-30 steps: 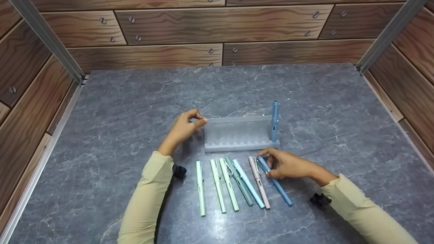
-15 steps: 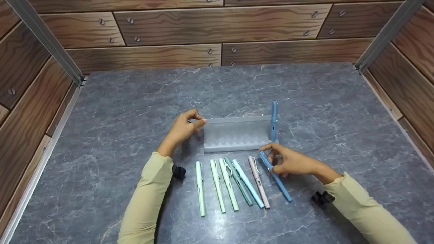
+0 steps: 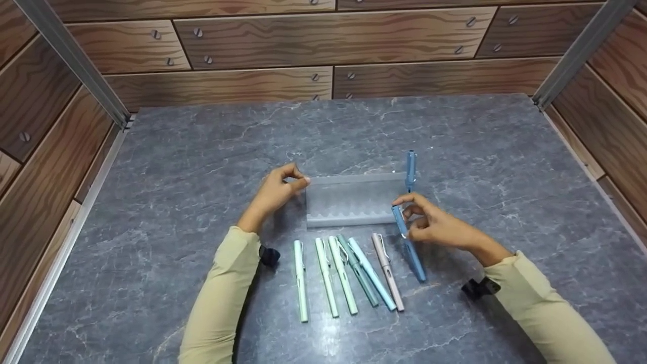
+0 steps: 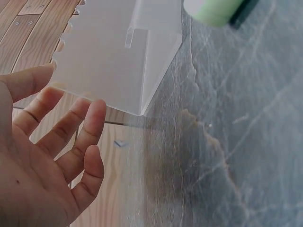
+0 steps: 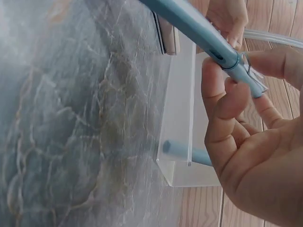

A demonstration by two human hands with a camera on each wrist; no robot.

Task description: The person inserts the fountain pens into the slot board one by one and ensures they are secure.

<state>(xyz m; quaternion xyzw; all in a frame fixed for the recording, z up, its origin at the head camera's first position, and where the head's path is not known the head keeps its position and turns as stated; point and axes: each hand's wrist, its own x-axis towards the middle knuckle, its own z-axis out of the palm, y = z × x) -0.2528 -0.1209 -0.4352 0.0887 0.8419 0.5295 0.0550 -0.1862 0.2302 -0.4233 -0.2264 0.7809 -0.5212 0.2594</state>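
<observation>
From the head view, the left hand point(image 3: 275, 192) sat at the left end of the clear pen stand point(image 3: 354, 202), thumb and forefinger pinching its top corner. The left wrist camera showed what the head view could not: the other fingers point(image 4: 78, 137) were spread loose beside the frosted wall of the stand, not wrapped on it.

Six pens point(image 3: 349, 273) lay in a row on the grey marble table point(image 3: 177, 167) just in front of the stand. At the stand's right end, one blue pen point(image 3: 410, 172) stood upright.

The right hand point(image 3: 432, 227) pinched a second blue pen point(image 3: 410, 247) near its clip end. The right wrist view showed thumb and fingertips point(image 5: 222, 90) clamped round the barrel, close to the stand.

A second ago that pen lay flat by the pink one; it was now raised off the table, tilted toward the stand. The left hand hadn't budged.
</observation>
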